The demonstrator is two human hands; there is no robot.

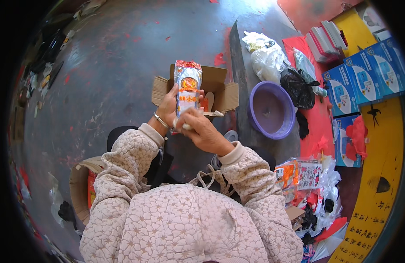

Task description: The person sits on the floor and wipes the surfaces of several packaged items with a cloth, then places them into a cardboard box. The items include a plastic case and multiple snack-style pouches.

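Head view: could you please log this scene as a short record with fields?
Left hand: grips the packet at its side
Right hand: at the packet's lower end
Packet: red-orange, shiny, held upright
Box: open cardboard, on the floor behind the packet
Basin: purple, right of the box
Bags: white and black, beyond the basin

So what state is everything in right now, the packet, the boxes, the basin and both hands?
Red and orange packet: upright, held in both hands over the box.
Left hand: grip closed on the packet's side.
Right hand: pinching the packet's lower end.
Small cardboard box: flaps open.
Purple basin: upright, nearly empty.
Black bag: crumpled.
Cardboard box at lower left: open.
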